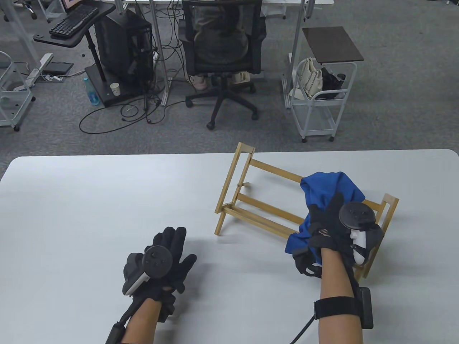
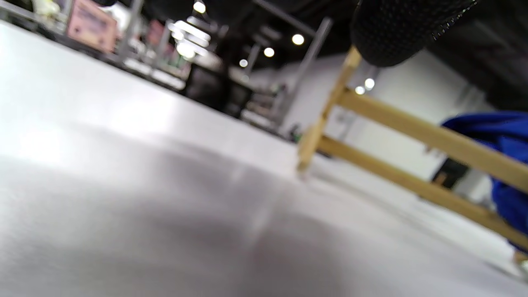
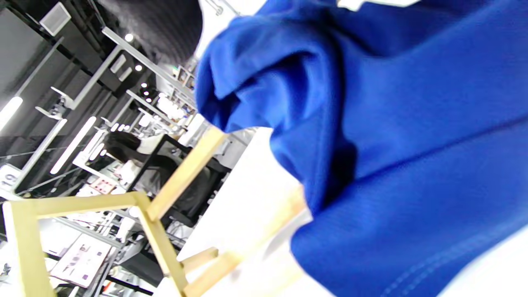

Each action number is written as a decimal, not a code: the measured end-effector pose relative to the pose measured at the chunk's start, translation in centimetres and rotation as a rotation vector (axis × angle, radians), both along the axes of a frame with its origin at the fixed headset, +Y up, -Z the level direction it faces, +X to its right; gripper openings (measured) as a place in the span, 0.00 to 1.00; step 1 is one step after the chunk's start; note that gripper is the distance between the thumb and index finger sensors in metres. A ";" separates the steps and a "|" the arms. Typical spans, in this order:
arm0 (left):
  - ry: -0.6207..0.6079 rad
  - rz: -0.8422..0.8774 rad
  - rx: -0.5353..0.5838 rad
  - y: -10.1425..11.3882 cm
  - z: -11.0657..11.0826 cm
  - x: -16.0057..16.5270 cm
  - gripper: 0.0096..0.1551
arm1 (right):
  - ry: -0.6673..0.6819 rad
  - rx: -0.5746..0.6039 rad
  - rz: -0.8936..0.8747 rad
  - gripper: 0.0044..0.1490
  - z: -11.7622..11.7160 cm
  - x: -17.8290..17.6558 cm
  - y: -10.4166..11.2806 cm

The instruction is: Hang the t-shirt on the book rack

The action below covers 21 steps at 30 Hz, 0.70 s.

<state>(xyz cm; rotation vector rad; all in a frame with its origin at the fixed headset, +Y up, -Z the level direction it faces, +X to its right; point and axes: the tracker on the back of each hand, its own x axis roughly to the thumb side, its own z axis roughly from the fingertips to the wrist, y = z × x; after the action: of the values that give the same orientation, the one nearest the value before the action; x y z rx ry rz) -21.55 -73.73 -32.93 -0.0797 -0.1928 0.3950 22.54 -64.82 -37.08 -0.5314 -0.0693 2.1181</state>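
**My two hands at this moment**

My left hand [image 1: 163, 259] lies low and flat, palm down, the fingers stretched forward and a little spread. My right hand [image 1: 331, 229] is raised higher, forearm reaching forward, with its fingers closed on blue cloth.
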 end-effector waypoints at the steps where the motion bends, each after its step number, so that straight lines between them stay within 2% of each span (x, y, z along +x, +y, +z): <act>1: 0.003 -0.007 0.003 0.1 0.0 -0.1 0.46 | 0.006 0.012 0.000 0.48 0.1 -0.1 0.1; 7: 0.013 -0.013 0.013 1.2 0.1 -1.0 0.46 | 0.088 0.090 0.068 0.46 1.1 -1.7 0.9; 12: 0.021 0.004 0.032 2.3 0.2 -1.8 0.46 | 0.159 0.192 0.284 0.44 2.4 -4.5 0.9; 17: 0.016 0.029 0.043 2.7 0.4 -2.2 0.46 | 0.263 0.270 0.480 0.44 3.7 -7.4 -0.9; 21: 0.008 0.004 0.052 2.7 0.2 -2.2 0.46 | 0.370 0.317 0.563 0.45 4.2 -9.1 -2.8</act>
<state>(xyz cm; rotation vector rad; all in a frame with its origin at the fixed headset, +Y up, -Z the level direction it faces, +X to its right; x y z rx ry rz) -23.76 -70.98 -32.71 -0.0266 -0.1948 0.3944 13.43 -67.60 -32.84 0.0923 -0.3731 2.6482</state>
